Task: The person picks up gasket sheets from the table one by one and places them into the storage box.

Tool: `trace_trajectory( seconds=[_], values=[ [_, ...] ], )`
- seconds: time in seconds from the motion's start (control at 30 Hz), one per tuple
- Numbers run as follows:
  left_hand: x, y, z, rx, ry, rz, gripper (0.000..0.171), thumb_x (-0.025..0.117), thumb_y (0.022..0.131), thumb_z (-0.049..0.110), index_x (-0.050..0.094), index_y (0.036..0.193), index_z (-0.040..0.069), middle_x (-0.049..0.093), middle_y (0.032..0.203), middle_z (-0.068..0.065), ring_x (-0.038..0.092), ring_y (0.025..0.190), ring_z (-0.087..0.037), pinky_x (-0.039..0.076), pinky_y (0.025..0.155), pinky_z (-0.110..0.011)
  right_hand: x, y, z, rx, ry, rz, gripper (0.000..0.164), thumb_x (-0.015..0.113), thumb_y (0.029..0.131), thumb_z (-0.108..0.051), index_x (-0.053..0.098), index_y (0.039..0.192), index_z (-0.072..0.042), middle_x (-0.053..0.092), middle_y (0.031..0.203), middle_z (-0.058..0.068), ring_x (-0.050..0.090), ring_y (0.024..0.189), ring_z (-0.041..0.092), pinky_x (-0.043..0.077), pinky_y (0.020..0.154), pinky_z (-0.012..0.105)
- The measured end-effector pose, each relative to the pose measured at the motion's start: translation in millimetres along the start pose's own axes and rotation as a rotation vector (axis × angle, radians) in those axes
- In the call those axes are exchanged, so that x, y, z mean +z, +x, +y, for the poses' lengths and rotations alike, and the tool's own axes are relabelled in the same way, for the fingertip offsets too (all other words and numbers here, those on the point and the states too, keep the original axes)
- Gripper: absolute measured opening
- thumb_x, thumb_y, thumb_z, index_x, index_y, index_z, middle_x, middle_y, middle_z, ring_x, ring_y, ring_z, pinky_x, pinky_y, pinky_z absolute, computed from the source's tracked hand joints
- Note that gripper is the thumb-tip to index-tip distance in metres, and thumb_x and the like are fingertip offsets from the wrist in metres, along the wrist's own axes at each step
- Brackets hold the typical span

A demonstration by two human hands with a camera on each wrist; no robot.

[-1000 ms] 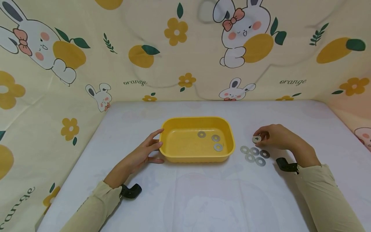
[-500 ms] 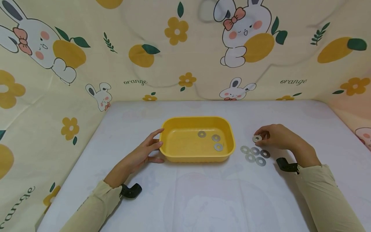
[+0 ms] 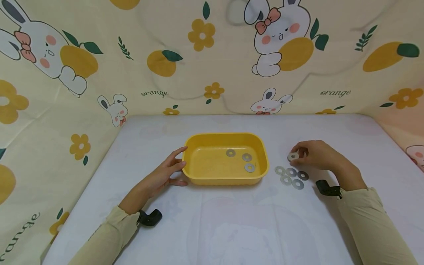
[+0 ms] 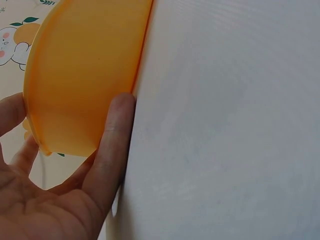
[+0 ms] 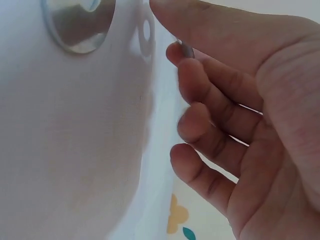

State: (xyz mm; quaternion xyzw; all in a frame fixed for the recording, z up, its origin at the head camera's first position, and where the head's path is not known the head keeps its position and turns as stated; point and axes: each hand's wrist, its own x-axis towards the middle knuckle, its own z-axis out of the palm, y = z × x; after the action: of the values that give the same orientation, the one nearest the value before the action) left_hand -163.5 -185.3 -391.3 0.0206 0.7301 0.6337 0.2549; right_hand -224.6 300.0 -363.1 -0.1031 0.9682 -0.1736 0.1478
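A yellow plastic tub point(image 3: 225, 181) stands on the table with three flat metal washers point(image 3: 247, 161) lying inside, towards its right. At its left end, my left hand point(image 3: 158, 180) rests spread fingertips against the rim and side. The left wrist view shows the straight thumb point(image 4: 116, 135) along the tub's lower edge. To the right of the tub, my right hand point(image 3: 316, 156) pinches one washer point(image 3: 290, 157) between thumb and fingers, just above the table. Only a grey sliver of that washer point(image 5: 187, 50) shows in the right wrist view. Several loose washers point(image 3: 298, 188) lie flat below this hand.
A white cloth covers the table point(image 3: 212, 228). Behind it and along the sides hangs a cream curtain point(image 3: 185, 81) printed with rabbits, oranges and flowers. Black wrist cameras point(image 3: 150, 218) sit at both cuffs. One loose washer point(image 5: 75, 42) appears large in the right wrist view.
The right hand has risen very slightly, and the washer in its fingers has shifted up a little with it. The left hand, the tub and the other washers stay put.
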Motion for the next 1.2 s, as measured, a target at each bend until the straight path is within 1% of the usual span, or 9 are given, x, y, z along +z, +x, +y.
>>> trace_trajectory(
  seconds=[0.13, 0.37, 0.67, 0.93, 1.03, 1.2],
  values=[
    [0.7, 0.3, 0.8, -0.003, 0.002, 0.007, 0.057, 0.048, 0.106, 0.030, 0.022, 0.154, 0.044, 0.032, 0.151, -0.015, 0.052, 0.127, -0.034, 0.061, 0.089, -0.041, -0.2, -0.6, 0.3, -0.009, -0.002, 0.021, 0.049, 0.079, 0.083, -0.038, 0.067, 0.119, -0.007, 0.058, 0.085, 0.003, 0.051, 0.082, 0.021, 0.040, 0.064, 0.028],
    [1.0, 0.3, 1.3, -0.001, 0.002, 0.005, 0.057, 0.047, 0.106, 0.030, 0.021, 0.154, 0.044, 0.032, 0.151, -0.016, 0.052, 0.126, -0.034, 0.061, 0.089, -0.041, -3.0, -3.0, -1.9, -0.058, -0.020, 0.079, 0.045, 0.080, 0.083, -0.034, 0.069, 0.119, -0.009, 0.059, 0.082, 0.001, 0.051, 0.079, 0.019, 0.041, 0.063, 0.027],
    [0.5, 0.5, 0.0, 0.000, -0.004, 0.007, 0.057, 0.048, 0.106, 0.030, 0.022, 0.155, 0.044, 0.032, 0.151, -0.016, 0.053, 0.125, -0.033, 0.061, 0.089, -0.041, -3.7, -3.8, -4.7, -0.056, -0.005, 0.099, 0.042, 0.079, 0.084, -0.031, 0.070, 0.119, -0.009, 0.060, 0.083, 0.001, 0.051, 0.078, 0.019, 0.040, 0.060, 0.025],
    [0.7, -0.2, 1.2, 0.001, -0.001, 0.004, 0.057, 0.047, 0.106, 0.029, 0.022, 0.155, 0.043, 0.032, 0.151, -0.016, 0.053, 0.124, -0.033, 0.061, 0.089, -0.041, -4.9, -4.2, -5.3, -0.055, 0.003, 0.099, 0.045, 0.078, 0.085, -0.034, 0.069, 0.121, -0.009, 0.060, 0.085, 0.001, 0.050, 0.079, 0.019, 0.039, 0.058, 0.026],
    [0.8, -0.1, 1.3, 0.005, -0.002, 0.002, 0.057, 0.047, 0.106, 0.030, 0.022, 0.155, 0.043, 0.032, 0.151, -0.016, 0.053, 0.124, -0.033, 0.061, 0.089, -0.041, -5.9, -5.4, -6.2, -0.061, -0.009, 0.118, 0.045, 0.078, 0.085, -0.035, 0.069, 0.121, -0.010, 0.061, 0.087, 0.001, 0.050, 0.082, 0.020, 0.039, 0.059, 0.026],
    [0.9, -1.0, 1.1, 0.000, -0.012, 0.003, 0.058, 0.048, 0.105, 0.030, 0.021, 0.155, 0.043, 0.032, 0.151, -0.016, 0.054, 0.124, -0.033, 0.061, 0.089, -0.041, -8.6, -8.7, -9.5, -0.105, -0.027, 0.172, 0.042, 0.079, 0.085, -0.032, 0.071, 0.120, -0.011, 0.061, 0.086, 0.000, 0.048, 0.082, 0.020, 0.037, 0.059, 0.026]
  ],
)
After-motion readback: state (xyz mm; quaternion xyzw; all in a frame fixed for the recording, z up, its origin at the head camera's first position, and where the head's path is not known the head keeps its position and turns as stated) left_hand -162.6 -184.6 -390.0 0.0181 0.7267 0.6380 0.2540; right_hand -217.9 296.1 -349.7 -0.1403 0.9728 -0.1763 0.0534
